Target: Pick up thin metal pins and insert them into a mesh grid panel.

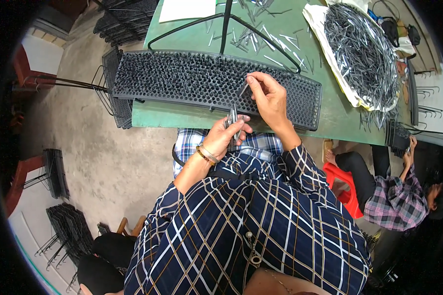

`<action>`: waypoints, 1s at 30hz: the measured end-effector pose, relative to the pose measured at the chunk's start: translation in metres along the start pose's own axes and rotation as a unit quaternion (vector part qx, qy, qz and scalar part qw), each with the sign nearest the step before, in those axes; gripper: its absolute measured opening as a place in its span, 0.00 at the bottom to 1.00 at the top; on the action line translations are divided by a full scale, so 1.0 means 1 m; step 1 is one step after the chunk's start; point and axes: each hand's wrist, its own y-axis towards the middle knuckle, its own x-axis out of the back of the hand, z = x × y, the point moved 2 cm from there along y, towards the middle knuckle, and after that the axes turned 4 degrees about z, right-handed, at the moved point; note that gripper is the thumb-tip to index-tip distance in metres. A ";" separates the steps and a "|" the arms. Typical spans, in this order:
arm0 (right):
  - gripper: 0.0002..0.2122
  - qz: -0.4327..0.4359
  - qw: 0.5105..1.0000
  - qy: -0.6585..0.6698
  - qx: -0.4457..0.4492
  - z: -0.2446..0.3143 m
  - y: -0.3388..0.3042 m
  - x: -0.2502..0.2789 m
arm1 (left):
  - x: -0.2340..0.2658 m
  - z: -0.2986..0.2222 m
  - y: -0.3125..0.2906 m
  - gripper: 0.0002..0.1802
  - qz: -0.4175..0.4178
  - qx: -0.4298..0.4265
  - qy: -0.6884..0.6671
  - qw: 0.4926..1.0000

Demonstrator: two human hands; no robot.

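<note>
A long black perforated panel (182,78) lies along the near edge of a green table (330,118). My right hand (268,96) rests over the panel's right part, pinching a thin metal pin (243,89) at its holes. My left hand (226,135) hovers at the table's edge, gripping a small bundle of metal pins (233,118). A beaded bracelet sits on my left wrist.
A big heap of metal pins (362,51) lies on a white sheet at the table's right. Loose pins (261,34) and a black wire frame (226,24) are behind the panel. Stacked black panels (69,231) sit on the floor. Another person (394,196) sits at the right.
</note>
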 end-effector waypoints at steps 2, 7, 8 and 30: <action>0.07 -0.011 0.999 -0.023 0.022 -0.004 0.001 -0.001 | -0.001 0.002 0.000 0.15 0.003 0.002 -0.003 1.000; 0.06 -0.009 0.997 -0.047 0.066 0.002 0.003 -0.002 | 0.000 0.001 0.000 0.15 0.002 0.005 -0.005 1.000; 0.05 0.002 0.996 -0.051 0.079 0.004 0.003 -0.001 | 0.001 0.001 0.000 0.15 0.002 0.008 -0.012 1.000; 0.06 0.065 0.958 -0.184 0.209 0.013 -0.010 -0.002 | -0.001 -0.001 -0.001 0.14 0.000 0.028 -0.011 1.000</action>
